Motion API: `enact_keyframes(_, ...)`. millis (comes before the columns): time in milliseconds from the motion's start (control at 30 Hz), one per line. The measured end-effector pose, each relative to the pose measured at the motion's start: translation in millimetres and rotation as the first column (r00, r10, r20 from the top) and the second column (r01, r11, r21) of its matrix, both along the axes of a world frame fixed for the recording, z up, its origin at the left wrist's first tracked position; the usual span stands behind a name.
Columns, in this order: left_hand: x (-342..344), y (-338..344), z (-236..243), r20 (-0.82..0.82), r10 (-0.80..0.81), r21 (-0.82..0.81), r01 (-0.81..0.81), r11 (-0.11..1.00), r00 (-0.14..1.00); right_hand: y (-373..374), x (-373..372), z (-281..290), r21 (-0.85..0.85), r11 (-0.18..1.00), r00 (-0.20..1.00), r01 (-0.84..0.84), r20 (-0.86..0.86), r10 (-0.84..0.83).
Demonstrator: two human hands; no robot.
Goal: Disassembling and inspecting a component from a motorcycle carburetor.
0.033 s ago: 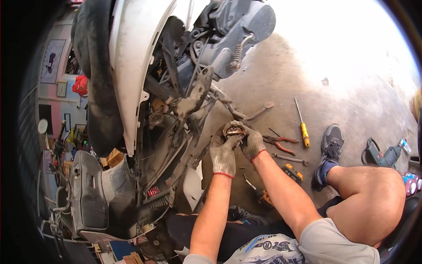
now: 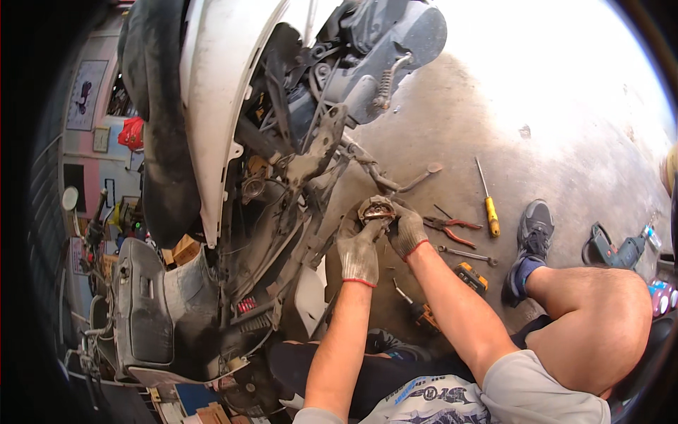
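Observation:
A small round metal part [image 2: 378, 210], hollow with a coppery inside, is held up between my two gloved hands. My left hand [image 2: 359, 253] closes around its near left side, the thumb pressed toward the open face. From the right, my right hand [image 2: 408, 232] grips the same part with bent fingers; some of its fingertips are hidden behind it. Both gloves are grey, soiled knit with red cuffs. Just beyond and to the left stands a partly stripped scooter [image 2: 311, 155], its frame and a kick lever [image 2: 385, 85] exposed.
Right of my hands lie red-handled pliers [image 2: 452, 227], a yellow-handled screwdriver [image 2: 491, 215], a wrench [image 2: 470, 254] and a battery pack [image 2: 471, 278]. A cordless driver [image 2: 424, 316] rests below my right forearm. Farther right are my shoe [image 2: 534, 233] and a teal power tool [image 2: 621, 251].
Both hands keep hold of the round metal part in almost the same place. The surroundings have shifted very slightly in view.

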State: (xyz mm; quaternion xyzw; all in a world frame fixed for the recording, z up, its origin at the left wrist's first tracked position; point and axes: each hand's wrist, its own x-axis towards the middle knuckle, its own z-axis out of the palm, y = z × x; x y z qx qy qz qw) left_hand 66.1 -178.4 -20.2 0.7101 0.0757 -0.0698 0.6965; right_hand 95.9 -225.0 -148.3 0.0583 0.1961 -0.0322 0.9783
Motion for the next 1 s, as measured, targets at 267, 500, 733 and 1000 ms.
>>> enact_keyframes(267,-34,48,-1,0.172,0.082,0.063,-0.094,0.994,0.982,16,-27,3,-0.208,0.938,0.959,-0.278,-0.119,0.258)
enact_keyframes(500,-49,74,-16,0.133,0.168,0.008,-0.171,0.985,0.977,22,-31,-4,-0.298,0.889,0.938,-0.347,-0.123,0.325)
enact_keyframes(733,-52,84,-21,0.158,0.196,0.030,-0.203,0.979,0.968,26,-34,2,-0.331,0.861,0.923,-0.386,-0.135,0.361)
enact_keyframes(1000,-54,83,-20,0.099,0.212,0.027,-0.215,0.976,0.972,25,-36,7,-0.372,0.829,0.907,-0.418,-0.122,0.403)
